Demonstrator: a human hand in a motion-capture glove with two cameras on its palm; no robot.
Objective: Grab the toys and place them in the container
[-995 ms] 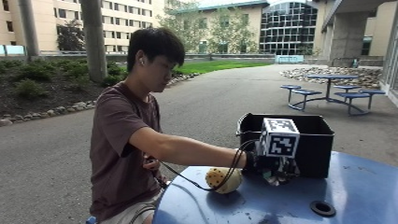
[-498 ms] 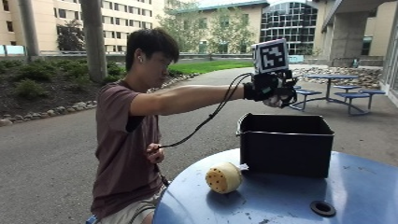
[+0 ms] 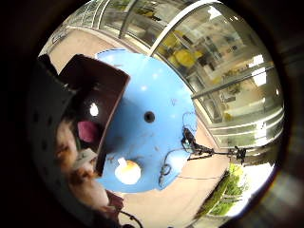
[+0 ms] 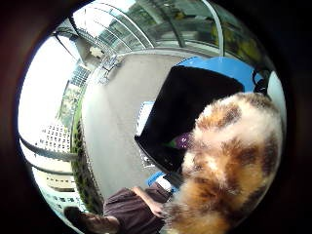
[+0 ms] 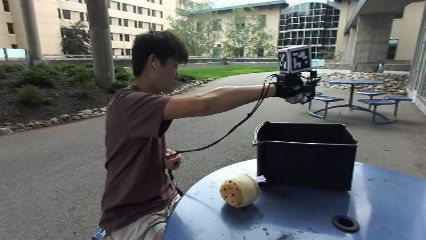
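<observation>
Outdoors on the blue tabletop (image 5: pixel 373 200) stands the black container (image 5: pixel 305 154), and high above it the gloved hand (image 5: pixel 297 90) grips a furry patched toy (image 4: pixel 234 161), which, dropped from there, could miss the container while the yellow toy (image 5: pixel 239 190) waits beside it

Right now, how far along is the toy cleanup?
Done: a purple toy already lies in the black container. In hand: the gloved right hand holds a calico plush toy high above it. Left: the yellow round toy on the blue table.
</observation>
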